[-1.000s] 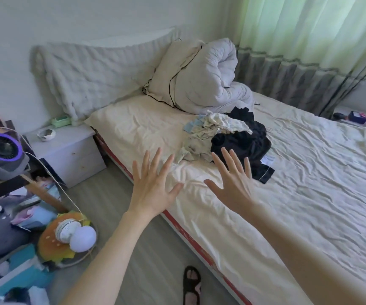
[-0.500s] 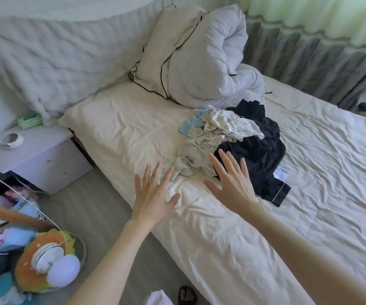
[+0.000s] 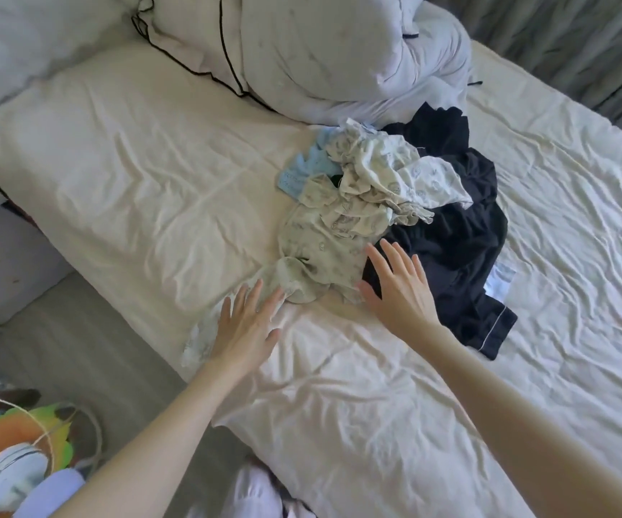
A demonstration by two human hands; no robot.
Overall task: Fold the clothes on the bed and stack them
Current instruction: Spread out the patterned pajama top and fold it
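Both hands are spread flat with nothing in them: the left hand (image 3: 244, 327) at the bed's near edge, fingertips right at the hem of the crumpled pale green printed cotton garment (image 3: 320, 252), the right hand (image 3: 399, 289) beside that garment's right side, over the rumpled dark navy fabric garment with white piping (image 3: 459, 233). The pile lies mid-bed on the wrinkled cream sheet (image 3: 152, 188), just ahead of both hands. The green piece runs lengthwise away from them; left looks slightly nearer its hem.
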